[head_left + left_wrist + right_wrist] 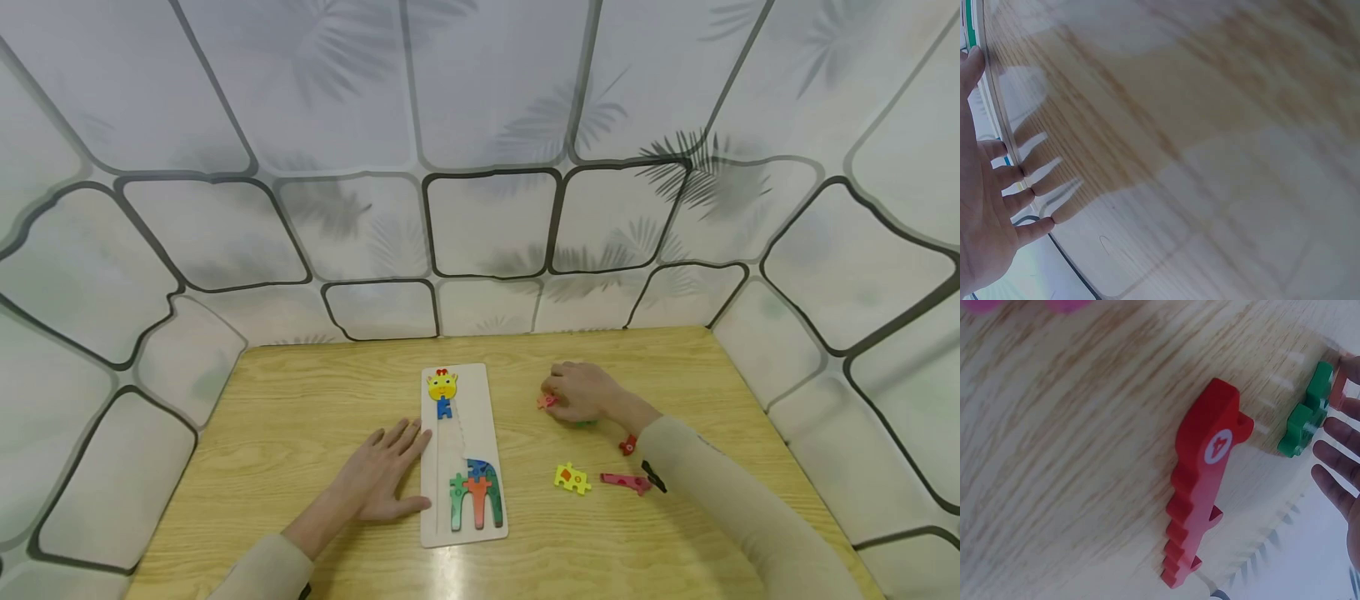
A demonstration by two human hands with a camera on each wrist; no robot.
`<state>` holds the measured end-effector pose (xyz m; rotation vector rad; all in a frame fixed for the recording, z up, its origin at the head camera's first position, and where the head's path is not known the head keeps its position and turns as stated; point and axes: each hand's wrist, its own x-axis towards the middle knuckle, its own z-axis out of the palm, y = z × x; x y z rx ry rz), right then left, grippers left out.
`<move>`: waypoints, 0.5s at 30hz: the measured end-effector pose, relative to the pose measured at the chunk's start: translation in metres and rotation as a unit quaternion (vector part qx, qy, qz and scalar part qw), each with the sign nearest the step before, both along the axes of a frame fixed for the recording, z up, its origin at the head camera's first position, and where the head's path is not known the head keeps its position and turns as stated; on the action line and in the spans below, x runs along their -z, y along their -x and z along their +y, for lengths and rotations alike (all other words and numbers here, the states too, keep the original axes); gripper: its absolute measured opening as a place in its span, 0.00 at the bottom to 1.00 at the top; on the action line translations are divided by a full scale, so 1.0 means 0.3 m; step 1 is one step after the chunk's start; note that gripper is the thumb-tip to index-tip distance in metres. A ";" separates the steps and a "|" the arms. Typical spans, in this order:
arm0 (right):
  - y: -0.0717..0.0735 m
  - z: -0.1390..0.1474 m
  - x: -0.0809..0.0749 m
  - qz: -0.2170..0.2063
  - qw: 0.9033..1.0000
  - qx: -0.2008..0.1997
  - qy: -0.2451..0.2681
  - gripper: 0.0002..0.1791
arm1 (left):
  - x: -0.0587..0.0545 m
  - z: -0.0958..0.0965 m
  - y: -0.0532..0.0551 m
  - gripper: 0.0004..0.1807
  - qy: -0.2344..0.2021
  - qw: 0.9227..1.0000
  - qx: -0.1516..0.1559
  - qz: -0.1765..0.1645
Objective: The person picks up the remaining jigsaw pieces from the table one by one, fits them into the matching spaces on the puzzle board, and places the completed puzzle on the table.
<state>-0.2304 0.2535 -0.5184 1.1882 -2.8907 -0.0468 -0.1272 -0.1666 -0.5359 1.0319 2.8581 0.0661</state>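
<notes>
A white puzzle board (480, 400) lies in the middle of the wooden table (300, 392). It holds a yellow giraffe head (442, 385), a blue neck piece (444, 408) and several coloured body and leg pieces (476, 496). My left hand (382, 475) lies flat on the table, its fingertips (1007, 178) against the board's left edge (997, 106). My right hand (581, 390) is to the right of the board and pinches a small orange piece (546, 401) on the table. A green piece (1307, 412) lies just below that hand's fingers (1335, 440).
Loose on the table near my right forearm are a red piece marked 4 (1207, 481), a yellow piece (572, 478) and a pink piece (625, 482). Patterned screen walls (487, 225) close off the table at the back and both sides.
</notes>
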 end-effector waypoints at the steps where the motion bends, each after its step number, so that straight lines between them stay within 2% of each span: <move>1: 0.000 0.001 0.000 -0.001 1.000 0.001 0.000 0.18 | 0.000 0.000 0.000 0.57 0.000 1.000 0.000 0.000; 15: -0.001 0.002 0.010 -0.011 1.000 0.015 0.000 0.18 | 0.000 -0.001 0.003 0.58 0.003 1.000 0.000 -0.004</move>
